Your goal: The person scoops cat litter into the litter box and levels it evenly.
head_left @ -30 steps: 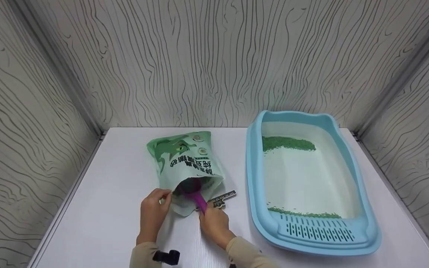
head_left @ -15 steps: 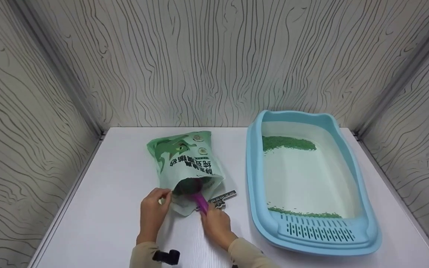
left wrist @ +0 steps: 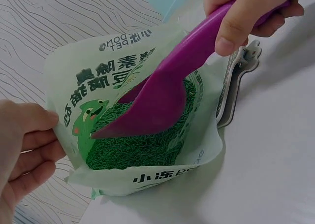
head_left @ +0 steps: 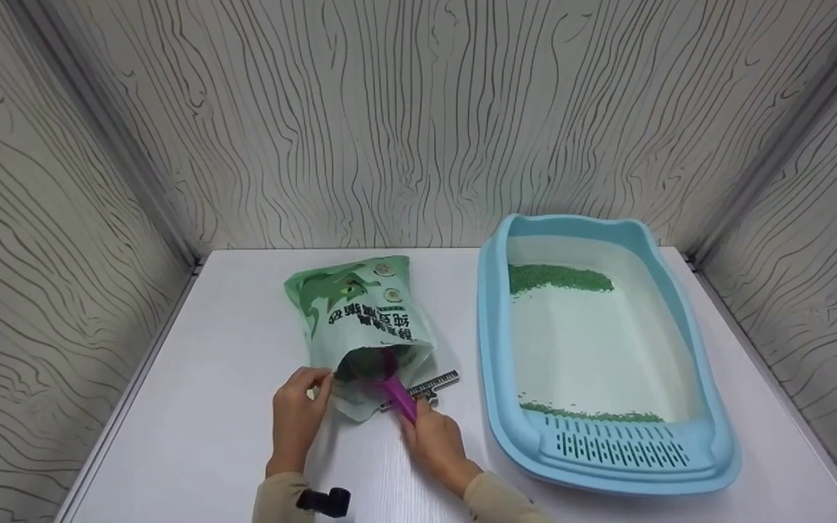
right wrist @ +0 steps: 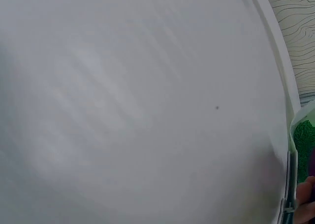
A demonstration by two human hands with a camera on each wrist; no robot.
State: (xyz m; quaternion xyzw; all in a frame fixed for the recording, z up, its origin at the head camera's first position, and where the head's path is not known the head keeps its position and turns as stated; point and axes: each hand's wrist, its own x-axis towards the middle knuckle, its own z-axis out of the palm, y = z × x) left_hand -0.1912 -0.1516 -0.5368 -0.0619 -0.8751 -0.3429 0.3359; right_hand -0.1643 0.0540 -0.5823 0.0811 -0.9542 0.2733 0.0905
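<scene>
A light green bag of cat litter [head_left: 368,319] lies on the table, its mouth facing the person. My left hand [head_left: 298,414] pinches the left edge of the mouth between thumb and fingers. Gripped by the handle in my right hand [head_left: 439,443] is a purple scoop [left wrist: 157,96]. Its head sits inside the bag mouth, over green litter pellets [left wrist: 130,152]; from the left wrist view I cannot tell whether it holds any pellets. Only a few fingers of the right hand [right wrist: 305,204] show at the right edge of the right wrist view.
A blue litter box [head_left: 490,349] stands on the right, with green pellets [head_left: 564,277] heaped at its far end and a thin strip near its slotted front. Beside the bag mouth lies a clip with a piano-key pattern [head_left: 440,380]. Patterned panels [head_left: 389,131] enclose the table [head_left: 193,407].
My right hand has shifted slightly right and toward the person, swinging the scoop's handle with it. The left hand keeps its hold on the bag's edge.
</scene>
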